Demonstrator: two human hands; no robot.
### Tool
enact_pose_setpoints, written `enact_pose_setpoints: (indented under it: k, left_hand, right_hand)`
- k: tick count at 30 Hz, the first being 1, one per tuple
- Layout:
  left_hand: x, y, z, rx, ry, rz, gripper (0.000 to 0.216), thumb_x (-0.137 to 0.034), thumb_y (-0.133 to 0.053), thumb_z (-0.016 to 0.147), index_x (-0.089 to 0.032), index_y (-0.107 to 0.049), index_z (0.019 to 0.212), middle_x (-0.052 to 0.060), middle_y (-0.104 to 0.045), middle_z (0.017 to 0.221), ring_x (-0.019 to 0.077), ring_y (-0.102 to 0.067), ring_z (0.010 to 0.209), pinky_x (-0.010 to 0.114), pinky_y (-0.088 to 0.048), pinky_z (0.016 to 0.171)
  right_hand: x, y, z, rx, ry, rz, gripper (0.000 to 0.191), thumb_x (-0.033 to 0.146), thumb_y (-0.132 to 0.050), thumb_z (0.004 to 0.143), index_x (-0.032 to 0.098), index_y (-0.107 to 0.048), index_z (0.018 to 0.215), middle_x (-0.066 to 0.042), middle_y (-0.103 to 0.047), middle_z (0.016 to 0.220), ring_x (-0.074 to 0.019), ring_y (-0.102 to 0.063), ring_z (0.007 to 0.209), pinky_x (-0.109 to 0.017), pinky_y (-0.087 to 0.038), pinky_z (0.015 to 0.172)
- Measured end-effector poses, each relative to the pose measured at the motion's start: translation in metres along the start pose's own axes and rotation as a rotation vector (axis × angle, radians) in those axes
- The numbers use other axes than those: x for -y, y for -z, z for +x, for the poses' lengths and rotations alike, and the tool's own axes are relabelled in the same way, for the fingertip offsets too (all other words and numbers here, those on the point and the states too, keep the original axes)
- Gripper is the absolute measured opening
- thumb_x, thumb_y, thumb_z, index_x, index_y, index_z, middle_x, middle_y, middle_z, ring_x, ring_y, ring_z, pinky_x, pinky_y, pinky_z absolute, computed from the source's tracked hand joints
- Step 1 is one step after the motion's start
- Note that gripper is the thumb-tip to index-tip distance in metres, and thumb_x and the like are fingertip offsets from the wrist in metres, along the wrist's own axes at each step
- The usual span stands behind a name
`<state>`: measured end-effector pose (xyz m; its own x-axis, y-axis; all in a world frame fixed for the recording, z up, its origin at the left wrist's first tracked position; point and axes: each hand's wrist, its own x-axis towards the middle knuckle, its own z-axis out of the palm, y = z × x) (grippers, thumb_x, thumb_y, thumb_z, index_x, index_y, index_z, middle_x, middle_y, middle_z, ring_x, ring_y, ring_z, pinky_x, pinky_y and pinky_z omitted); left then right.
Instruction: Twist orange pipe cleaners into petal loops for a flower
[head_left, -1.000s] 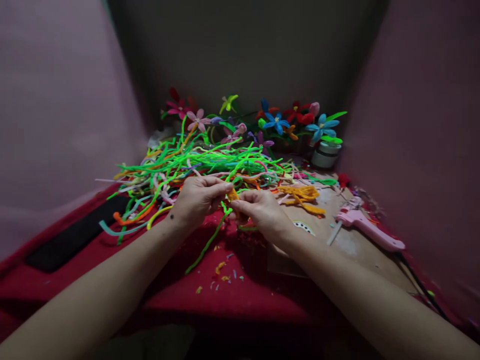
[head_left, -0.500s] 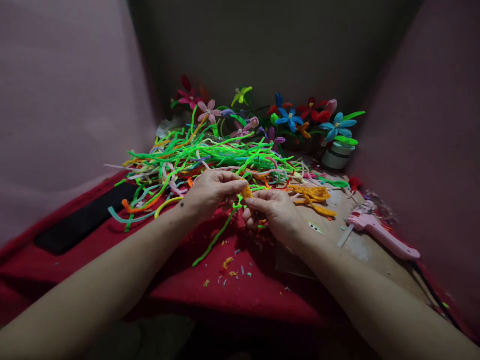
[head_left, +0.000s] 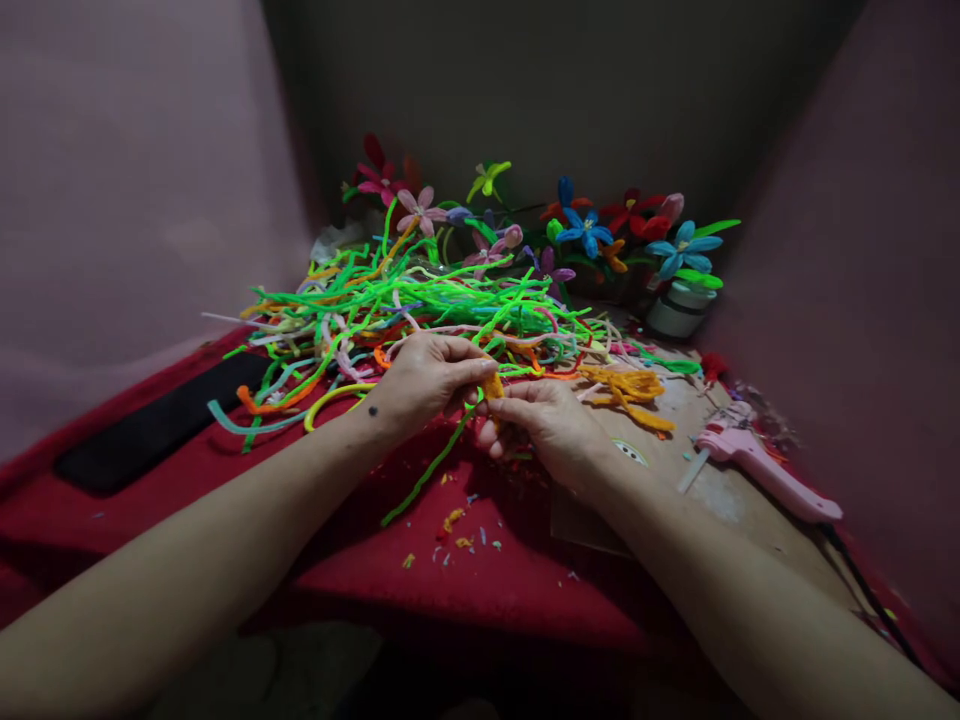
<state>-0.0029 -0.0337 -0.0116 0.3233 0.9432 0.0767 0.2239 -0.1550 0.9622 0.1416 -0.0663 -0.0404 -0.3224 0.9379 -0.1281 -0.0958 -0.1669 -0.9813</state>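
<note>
Between my two hands is a small piece of orange-yellow pipe cleaner (head_left: 493, 386), partly hidden by the fingers. My left hand (head_left: 435, 378) pinches its upper end between thumb and forefinger. From the right, my right hand (head_left: 544, 420) grips the lower part with closed fingers. A green pipe cleaner (head_left: 431, 468) slants down and left from beside the fingers; I cannot tell whether a hand holds it. Just right of my right hand lies a bundle of orange pipe cleaners (head_left: 626, 385).
A tangled heap of coloured pipe cleaners (head_left: 450, 300) lies behind my hands, with pipe-cleaner flowers (head_left: 585, 232) beyond. At right, a pink glue gun (head_left: 765, 470) rests on cardboard (head_left: 750, 540) near a lidded jar (head_left: 681, 308). A black flat object (head_left: 157, 425) lies left. Scraps dot the red cloth (head_left: 360, 560).
Both hands keep their hold on the orange-yellow piece, with only slight finger movement. The view has shifted a little.
</note>
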Motion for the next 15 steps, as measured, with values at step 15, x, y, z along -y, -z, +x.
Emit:
enact_pose_setpoints:
  k: [15]
  left_hand:
    - [0.0078,0.0035,0.006,0.108,-0.075,-0.033,0.015,-0.023,-0.063,0.072,-0.009,-0.064,0.067,-0.005,-0.048,0.043,0.003,-0.037,0.036,0.017,-0.025,0.037]
  right_hand:
    - [-0.0058,0.0054,0.0042,0.04,0.043,0.237,0.019,0.032,-0.064,0.069,0.013,-0.061,0.072,-0.004,-0.064,0.059,-0.0132,-0.06,0.05,-0.027,-0.05,0.055]
